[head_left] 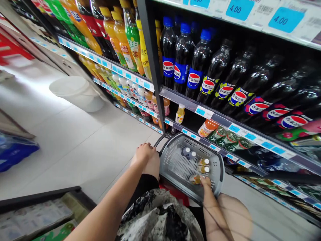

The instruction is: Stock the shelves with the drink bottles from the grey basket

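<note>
A grey plastic shopping basket (218, 170) stands in front of my body, close against the shelves. Inside it my right hand (206, 182) is closed on the end of a small drink bottle (194, 179) with yellow-brown contents, which lies on its side. Two similar bottles with white caps (203, 169) lie just beyond that hand. Farther in are two dark bottles with white caps (189, 153). My left hand (145, 151) rests on my bent knee, beside the basket's dark handle (160, 141), with its fingers loosely laid over and nothing visible in them.
Shelves on the right hold several cola bottles (194, 78), with a lone yellow drink bottle (180, 113) below. More drinks line the left shelves. A white bucket (87, 98) stands on the pale tiled floor (82, 140). A dark-edged display (37, 214) is at lower left.
</note>
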Available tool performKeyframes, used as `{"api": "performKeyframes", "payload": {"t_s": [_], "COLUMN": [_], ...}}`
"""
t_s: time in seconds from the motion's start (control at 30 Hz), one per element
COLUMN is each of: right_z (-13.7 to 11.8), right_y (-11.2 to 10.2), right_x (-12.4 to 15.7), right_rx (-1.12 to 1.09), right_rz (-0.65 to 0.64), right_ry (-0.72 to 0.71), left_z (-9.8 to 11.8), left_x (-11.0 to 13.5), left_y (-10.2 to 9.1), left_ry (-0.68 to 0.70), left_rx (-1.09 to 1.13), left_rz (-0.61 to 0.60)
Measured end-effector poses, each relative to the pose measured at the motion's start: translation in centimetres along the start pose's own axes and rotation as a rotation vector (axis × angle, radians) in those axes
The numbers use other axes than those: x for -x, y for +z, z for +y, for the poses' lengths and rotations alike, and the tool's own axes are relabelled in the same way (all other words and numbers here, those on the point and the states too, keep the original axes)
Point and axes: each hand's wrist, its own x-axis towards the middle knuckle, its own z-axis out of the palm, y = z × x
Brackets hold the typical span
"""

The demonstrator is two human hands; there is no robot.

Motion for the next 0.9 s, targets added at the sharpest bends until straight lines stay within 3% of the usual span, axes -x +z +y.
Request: {"api": "performKeyframes", "payload": {"t_s": [0.17,0.33,0.53,0.9], "right_z": [0.1,1.1,1.2,-2.6], "right_y": [-2.6,-5.2,-6.6,-6.2], "right_x": [0.4,2.4,6.8,13.7], "right_rx": [-0.242,-0.588,-1.37,-1.754], "right_rz": [0.002,0.097,0.013,-0.138], "right_ry": [0.041,0.007,-0.029,-0.087], "left_z": [-0.2,-0.7,-1.2,-2.8], "left_x": [0.1,0.5,0.7,0.6], "left_y": [0.3,0.1,0.1,-0.4], "left_ry": [0.007,-0.008,0.009,0.075], "left_rx": [0.035,0.069,0.132,0.274], "left_rz": [0.001,-0.004,0.008,-0.074]}}
